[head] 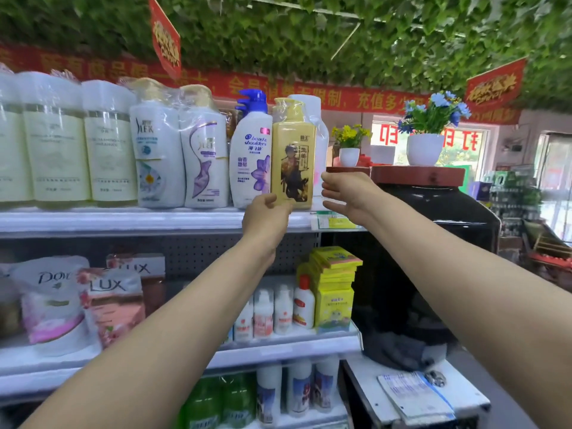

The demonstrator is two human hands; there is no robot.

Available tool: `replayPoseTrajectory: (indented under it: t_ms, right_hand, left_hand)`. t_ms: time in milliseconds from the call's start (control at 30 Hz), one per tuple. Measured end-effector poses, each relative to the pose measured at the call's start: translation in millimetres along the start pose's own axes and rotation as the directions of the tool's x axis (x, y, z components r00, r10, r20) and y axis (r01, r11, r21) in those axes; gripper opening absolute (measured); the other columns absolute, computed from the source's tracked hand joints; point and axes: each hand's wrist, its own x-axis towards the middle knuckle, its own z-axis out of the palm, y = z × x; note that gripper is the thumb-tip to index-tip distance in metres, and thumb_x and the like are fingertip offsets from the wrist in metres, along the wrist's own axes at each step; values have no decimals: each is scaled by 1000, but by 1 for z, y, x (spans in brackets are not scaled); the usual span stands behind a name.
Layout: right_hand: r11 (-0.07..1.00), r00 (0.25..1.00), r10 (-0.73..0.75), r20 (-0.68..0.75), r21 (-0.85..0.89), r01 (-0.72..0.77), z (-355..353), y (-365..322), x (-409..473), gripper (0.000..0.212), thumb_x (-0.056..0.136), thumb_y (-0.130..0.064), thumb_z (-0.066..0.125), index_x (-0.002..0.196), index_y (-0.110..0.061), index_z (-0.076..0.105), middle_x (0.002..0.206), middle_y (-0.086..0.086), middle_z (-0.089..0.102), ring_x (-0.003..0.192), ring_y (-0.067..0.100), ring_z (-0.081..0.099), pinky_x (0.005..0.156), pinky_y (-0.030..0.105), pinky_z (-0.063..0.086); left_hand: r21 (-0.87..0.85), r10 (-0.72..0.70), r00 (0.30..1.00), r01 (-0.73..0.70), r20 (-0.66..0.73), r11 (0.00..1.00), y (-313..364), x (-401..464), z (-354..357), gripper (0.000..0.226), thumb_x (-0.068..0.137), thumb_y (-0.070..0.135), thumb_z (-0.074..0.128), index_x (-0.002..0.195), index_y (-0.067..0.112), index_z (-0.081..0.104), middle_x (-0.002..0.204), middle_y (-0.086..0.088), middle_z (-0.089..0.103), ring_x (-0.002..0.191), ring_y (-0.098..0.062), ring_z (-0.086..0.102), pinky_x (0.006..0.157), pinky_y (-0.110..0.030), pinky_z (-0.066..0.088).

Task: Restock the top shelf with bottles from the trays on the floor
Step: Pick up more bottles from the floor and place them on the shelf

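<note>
Head view. Left hand: raised to the top shelf, fingers curled against the lower front corner of the yellow bottle; it appears to pinch or steady the base. Right hand: fingers straight and spread, held just beside the bottle's right flank, whether touching it cannot be told; it holds nothing.

Yellow bottle: upright at the shelf's front edge, near the right end of the row, plastic film over its cap. Left neighbour, touching or nearly so: white Head & Shoulders bottle with blue pump. Behind and to the right: a white bottle, partly hidden. Further left: wrapped twin-pack bottles, then pale cream bottles.

Hazards, as judged:
- Bottle stands close to the shelf lip; a careless release could tip it forward off the top shelf.
- A sideways push to seat it could knock the pump bottle into the row and topple it.
- The shelf ends just to the right; a slide that way could carry the bottle over the end, toward the black jar on the table below.
- Glossy film may slip under the fingers.

Trays on the floor: not in view.
</note>
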Motion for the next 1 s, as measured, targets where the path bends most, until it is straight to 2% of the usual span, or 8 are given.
replayPoseTrajectory:
  t_ms: [167, 300, 400, 500, 633, 800, 933, 1000]
  right_hand:
    - [999, 999, 27, -46, 30, -25, 6, 21, -42, 19, 93, -20, 69, 109, -11, 67, 113, 6, 66, 109, 18, 65, 78, 32, 58]
    - [996, 993, 88, -76, 10, -88, 10, 57, -86, 12, 95, -15, 63, 106, -16, 64, 100, 1, 67, 94, 13, 64, 74, 28, 54]
    - [985, 982, 166, -90, -39, -170, 6, 86, -117, 9, 95, -13, 63, 88, -18, 65, 86, -1, 65, 87, 13, 62, 81, 32, 54]
    - [967, 964, 242, -108, -59, -250, -1, 121, -138, 4, 93, -17, 67, 97, -14, 67, 98, 3, 65, 99, 17, 63, 80, 33, 57]
    - [933, 934, 341, -111, -78, -350, -4, 173, -169, 30, 95, -15, 65, 123, -4, 65, 107, 8, 62, 104, 18, 62, 91, 38, 56]
    - [877, 881, 472, -43, -85, -474, -7, 232, -203, 5, 97, -12, 62, 101, -13, 64, 92, 4, 66, 87, 16, 63, 87, 34, 54]
    - [804, 813, 582, -31, -124, -581, -16, 288, -213, 8, 94, -16, 66, 101, -12, 68, 109, 7, 69, 106, 19, 64, 91, 39, 57]
    - [774, 783, 621, -39, -132, -620, -21, 312, -218, 16, 95, -14, 66, 110, -8, 66, 102, 6, 66, 98, 19, 63, 94, 41, 55]
  left_hand:
    - [3, -60, 996, 60, 59, 998, -22, -24, -19, 45, 93, 24, 63, 137, 18, 56, 133, -3, 60, 119, -21, 57, 106, -40, 47]
    - [12, -92, 990, 91, 104, 996, -49, -48, -30, 42, 93, 24, 66, 133, 16, 59, 129, -5, 64, 117, -21, 60, 106, -43, 48]
    - [8, -146, 978, 146, 152, 989, -74, -67, -34, 44, 94, 21, 66, 136, 11, 57, 129, -7, 63, 116, -21, 60, 106, -42, 49]
    - [-11, -225, 956, 231, 191, 973, -102, -86, -37, 41, 94, 20, 67, 133, 10, 58, 128, -10, 62, 112, -22, 60, 101, -39, 51]
    - [35, -334, 916, 335, 221, 942, -145, -115, -42, 42, 92, 21, 68, 131, 9, 59, 127, -12, 64, 102, -22, 61, 88, -36, 52]
    - [57, -466, 855, 466, 229, 883, -196, -154, -43, 37, 96, 19, 65, 131, 9, 57, 128, -15, 62, 101, -20, 60, 80, -32, 53]
    - [83, -558, 806, 553, 199, 829, -240, -178, -37, 40, 95, 20, 66, 132, 10, 57, 130, -14, 61, 100, -20, 58, 92, -37, 53]
    - [99, -590, 789, 582, 171, 807, -261, -189, -32, 39, 93, 22, 69, 130, 12, 59, 129, -11, 63, 110, -23, 61, 103, -42, 51]
